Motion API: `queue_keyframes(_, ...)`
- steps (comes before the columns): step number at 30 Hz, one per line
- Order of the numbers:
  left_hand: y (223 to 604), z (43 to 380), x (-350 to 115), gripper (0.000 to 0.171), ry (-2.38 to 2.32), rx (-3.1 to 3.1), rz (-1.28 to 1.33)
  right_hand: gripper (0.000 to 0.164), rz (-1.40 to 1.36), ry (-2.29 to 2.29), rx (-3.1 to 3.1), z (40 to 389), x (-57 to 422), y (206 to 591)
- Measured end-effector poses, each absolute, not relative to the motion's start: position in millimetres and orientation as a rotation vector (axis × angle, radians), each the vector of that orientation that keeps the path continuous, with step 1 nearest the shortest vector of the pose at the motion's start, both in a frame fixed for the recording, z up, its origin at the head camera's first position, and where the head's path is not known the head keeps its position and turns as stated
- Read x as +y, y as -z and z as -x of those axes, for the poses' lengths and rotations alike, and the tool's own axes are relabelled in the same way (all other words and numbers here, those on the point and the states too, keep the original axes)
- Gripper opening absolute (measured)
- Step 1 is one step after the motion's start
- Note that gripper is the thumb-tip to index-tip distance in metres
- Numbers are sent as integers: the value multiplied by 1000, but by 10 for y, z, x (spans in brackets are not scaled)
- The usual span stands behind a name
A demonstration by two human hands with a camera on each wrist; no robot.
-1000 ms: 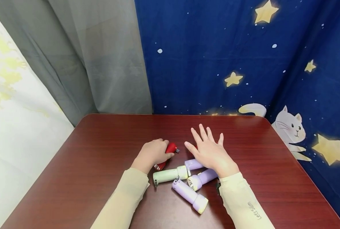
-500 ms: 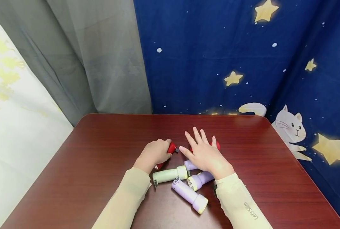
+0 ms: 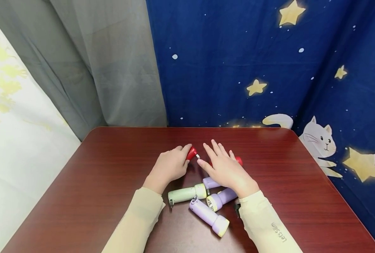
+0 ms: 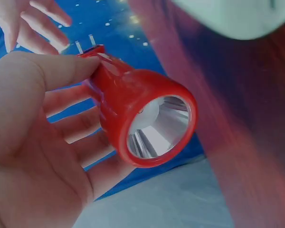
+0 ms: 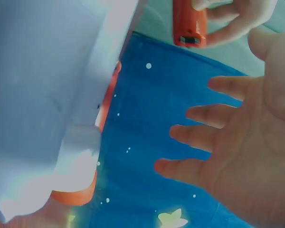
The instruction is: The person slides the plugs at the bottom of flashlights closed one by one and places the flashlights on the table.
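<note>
My left hand [image 3: 171,165] grips a red flashlight [image 4: 118,95] between thumb and fingers. In the left wrist view its silver reflector faces the camera, and two metal plug prongs stick out at the tail end. My right hand [image 3: 227,170] is open, fingers spread, palm down over a second red flashlight [image 3: 239,160] that it mostly covers. Under and beside the right wrist lie two purple flashlights, an upper one [image 3: 210,182] and a lower one [image 3: 220,199], both partly hidden. The right wrist view shows that palm with nothing in it.
A pale green flashlight [image 3: 184,194] lies near my left wrist. Closer to me, a light purple flashlight [image 3: 206,214] lies slanted on the dark red table [image 3: 80,211]. A blue star-patterned curtain [image 3: 212,70] and a grey curtain [image 3: 124,70] hang behind the table's far edge.
My left hand has moved the red flashlight slightly forward, and its lower end no longer shows by the green one. My right hand has shifted left, uncovering an end of the second red flashlight.
</note>
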State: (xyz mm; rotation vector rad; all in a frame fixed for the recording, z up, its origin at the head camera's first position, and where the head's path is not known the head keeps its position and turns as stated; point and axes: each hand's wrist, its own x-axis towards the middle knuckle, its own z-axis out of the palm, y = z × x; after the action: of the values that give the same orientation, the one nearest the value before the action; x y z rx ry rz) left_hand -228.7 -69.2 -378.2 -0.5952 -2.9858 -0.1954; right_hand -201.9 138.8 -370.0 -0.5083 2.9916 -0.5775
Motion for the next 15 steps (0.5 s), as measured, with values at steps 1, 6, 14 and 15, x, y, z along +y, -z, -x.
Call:
queue_keyframes(1,3758,2276,-692,61,218,-2972,599,76,511,615,2993,2025,1388,3690)
queue_keyframes(6,3662,2229,-687,63,334,-2904,623,74,490,816,2995,2047,1389,3630)
queue_keyframes(14,3591,2176,-635,66,586,-2753,649,50,343,1233,2872,2006,1330,3550)
queue_keyframes(15,3582,2168,-626,66,620,-2727,646,46,323,1286,2839,1998,1323,3537)
